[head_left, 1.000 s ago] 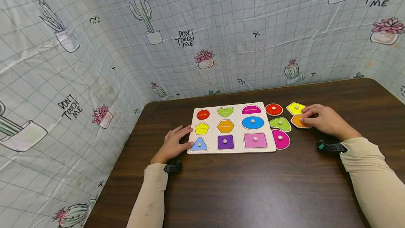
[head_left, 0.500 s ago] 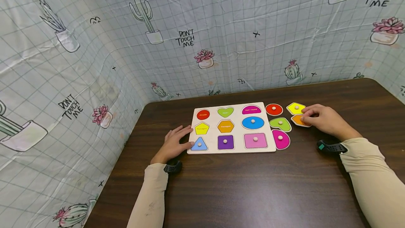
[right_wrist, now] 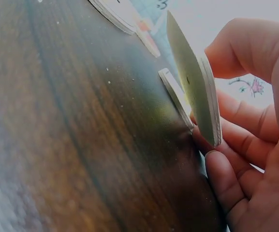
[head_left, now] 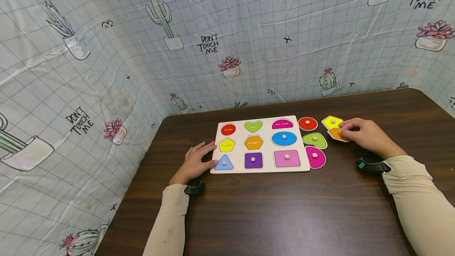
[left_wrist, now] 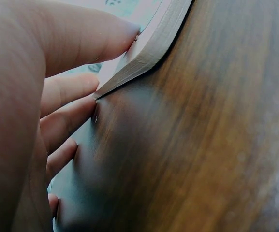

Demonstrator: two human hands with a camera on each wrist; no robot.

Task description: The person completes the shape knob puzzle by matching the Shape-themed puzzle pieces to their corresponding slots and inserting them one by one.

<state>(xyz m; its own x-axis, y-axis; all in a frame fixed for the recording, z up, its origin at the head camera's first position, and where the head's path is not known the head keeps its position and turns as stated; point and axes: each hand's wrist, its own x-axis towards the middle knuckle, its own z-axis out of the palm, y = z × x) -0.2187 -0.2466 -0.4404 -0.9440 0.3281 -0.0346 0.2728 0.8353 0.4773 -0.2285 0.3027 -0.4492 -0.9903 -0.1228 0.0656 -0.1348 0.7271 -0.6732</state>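
My right hand [head_left: 369,135] pinches the orange hexagon puzzle piece [head_left: 334,134] between thumb and fingers. In the right wrist view this piece [right_wrist: 190,79] is raised off the table and tilted, its pale underside showing. Just behind it lies the yellow pentagon piece [head_left: 328,121]. My left hand [head_left: 193,164] rests at the left edge of the white shape-puzzle board [head_left: 239,157], thumb on the top near the blue triangle piece [head_left: 221,166]. The other fingers lie loosely extended along the edge and table. A printed orange hexagon recess [head_left: 253,146] sits at the board's middle.
Beside the board's right edge lie a red circle piece [head_left: 303,123], a green heart piece [head_left: 320,140] and a magenta half-round piece [head_left: 316,163]. Purple square [head_left: 247,165], pink rectangle [head_left: 279,161] and blue oval [head_left: 277,138] pieces sit in the board. A patterned cloth [head_left: 263,66] hangs behind the brown table [head_left: 263,212].
The orange hexagon has risen and tilted slightly in my right hand, and now overlaps the yellow pentagon's front edge in the head view. My left hand and the board have stayed put.
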